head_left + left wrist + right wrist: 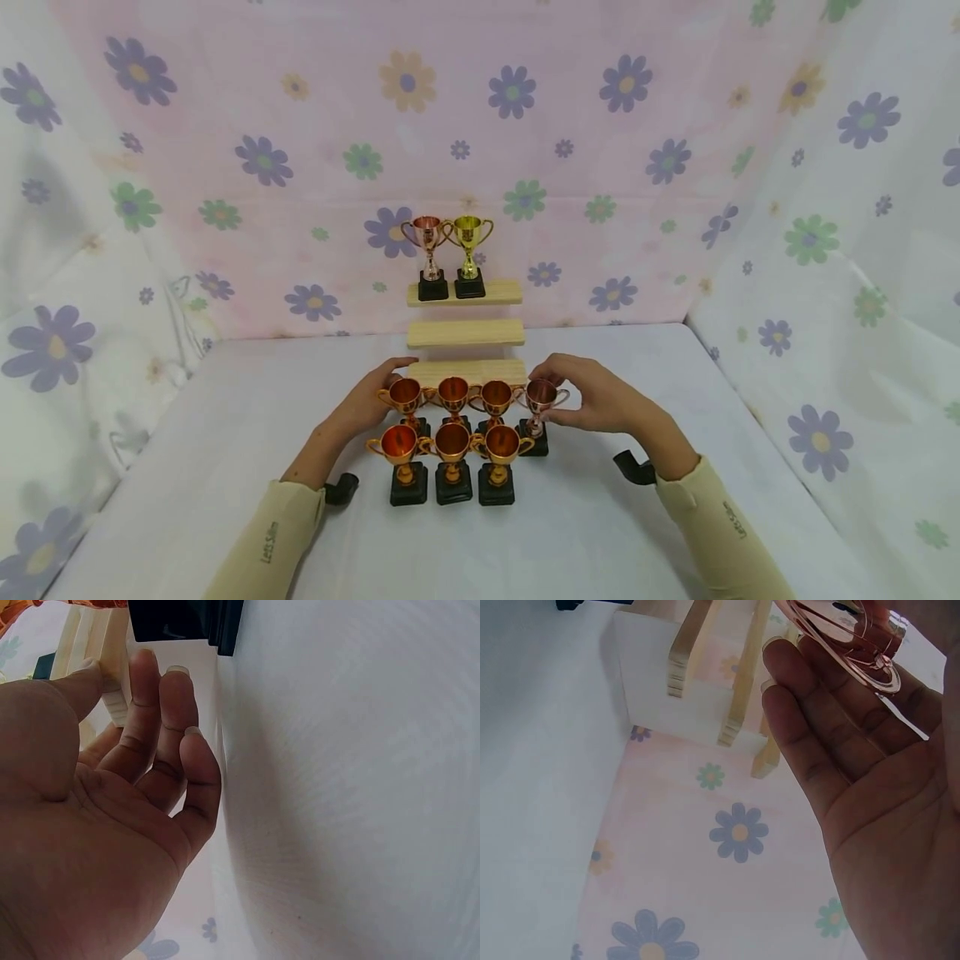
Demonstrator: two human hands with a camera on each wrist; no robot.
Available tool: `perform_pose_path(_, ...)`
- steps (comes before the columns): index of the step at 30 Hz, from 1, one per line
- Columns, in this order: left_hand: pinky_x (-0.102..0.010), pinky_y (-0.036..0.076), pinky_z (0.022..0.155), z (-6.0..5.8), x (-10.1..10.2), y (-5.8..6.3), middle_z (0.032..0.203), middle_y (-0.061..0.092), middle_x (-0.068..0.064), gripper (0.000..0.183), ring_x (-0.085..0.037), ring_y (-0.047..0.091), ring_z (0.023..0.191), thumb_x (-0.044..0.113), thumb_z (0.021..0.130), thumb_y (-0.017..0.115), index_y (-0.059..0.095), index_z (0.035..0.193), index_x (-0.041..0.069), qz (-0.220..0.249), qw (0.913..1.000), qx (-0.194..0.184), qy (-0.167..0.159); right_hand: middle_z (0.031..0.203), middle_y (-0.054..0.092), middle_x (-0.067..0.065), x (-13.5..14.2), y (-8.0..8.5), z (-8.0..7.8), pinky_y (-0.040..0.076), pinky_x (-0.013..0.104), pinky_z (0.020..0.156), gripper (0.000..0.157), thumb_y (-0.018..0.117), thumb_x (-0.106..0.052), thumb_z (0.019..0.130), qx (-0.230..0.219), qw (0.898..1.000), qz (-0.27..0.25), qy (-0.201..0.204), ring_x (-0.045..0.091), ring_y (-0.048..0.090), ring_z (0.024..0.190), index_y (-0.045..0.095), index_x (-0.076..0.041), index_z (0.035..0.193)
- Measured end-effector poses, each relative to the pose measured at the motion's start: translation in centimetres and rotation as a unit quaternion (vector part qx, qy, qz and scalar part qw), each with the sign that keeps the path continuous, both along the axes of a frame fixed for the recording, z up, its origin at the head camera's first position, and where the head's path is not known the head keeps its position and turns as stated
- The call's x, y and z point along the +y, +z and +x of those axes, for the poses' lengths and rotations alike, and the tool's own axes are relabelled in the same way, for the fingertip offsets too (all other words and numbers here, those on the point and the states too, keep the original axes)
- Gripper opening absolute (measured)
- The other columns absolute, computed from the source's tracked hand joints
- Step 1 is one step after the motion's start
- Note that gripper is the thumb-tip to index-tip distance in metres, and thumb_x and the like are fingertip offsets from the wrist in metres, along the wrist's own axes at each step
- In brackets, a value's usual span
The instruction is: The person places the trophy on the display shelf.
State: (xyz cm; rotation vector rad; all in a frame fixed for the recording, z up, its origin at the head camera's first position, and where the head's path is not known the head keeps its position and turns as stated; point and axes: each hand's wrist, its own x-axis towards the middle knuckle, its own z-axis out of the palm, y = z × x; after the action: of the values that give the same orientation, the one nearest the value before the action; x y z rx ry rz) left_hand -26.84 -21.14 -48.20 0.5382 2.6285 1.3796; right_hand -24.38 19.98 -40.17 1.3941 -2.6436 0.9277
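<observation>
My right hand (600, 396) grips a rose-gold trophy cup (542, 396) by its right side, at the right end of the back row. The cup stands upright over its dark base, and its shiny handle lies by my fingers in the right wrist view. My left hand (372, 400) holds the left end of the lowest wooden step (465, 372). In the left wrist view its thumb lies on the wood (114, 656), with the index finger partly hidden behind it. Several bronze trophies (452, 442) stand in two rows between my hands.
On the top wooden step (504, 292) a rose-gold trophy (431, 254) and a gold trophy (469, 254) stand side by side. The middle step (465, 333) lies below them. A white cloth (480, 550) covers the table, with flowered cloth (450, 175) behind.
</observation>
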Motion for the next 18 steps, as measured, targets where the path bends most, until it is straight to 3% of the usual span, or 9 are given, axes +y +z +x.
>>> perform_pose_path(7, -0.057, 0.049, 0.104, 0.20, 0.04, 0.28, 0.106, 0.074, -0.010, 0.068, -0.026, 0.068, 0.104, -0.010, 0.096, 0.051, 0.040, 0.161, 0.007, -0.001, 1.0000, 0.003, 0.001, 0.113, 0.067, -0.008, 0.05, 0.67, 0.19, 0.060, 0.048, 0.086, 0.050, 0.086, -0.013, 0.089, -0.007, 1.000, -0.012, 0.000, 0.009, 0.066, 0.100, 0.064, -0.010, 0.134)
perform_pose_path(18, -0.062, 0.046, 0.109, 0.23, -0.16, 0.26, 0.109, 0.073, -0.011, 0.067, -0.030, 0.069, 0.110, -0.009, 0.098, 0.051, 0.039, 0.162, 0.009, 0.003, 1.0000, 0.001, 0.001, 0.117, 0.067, -0.007, 0.58, 0.93, 0.06, 0.059, 0.040, 0.084, 0.050, 0.084, -0.016, 0.091, 0.034, 0.999, -0.024, -0.005, 0.008, 0.064, 0.098, 0.063, -0.016, 0.137)
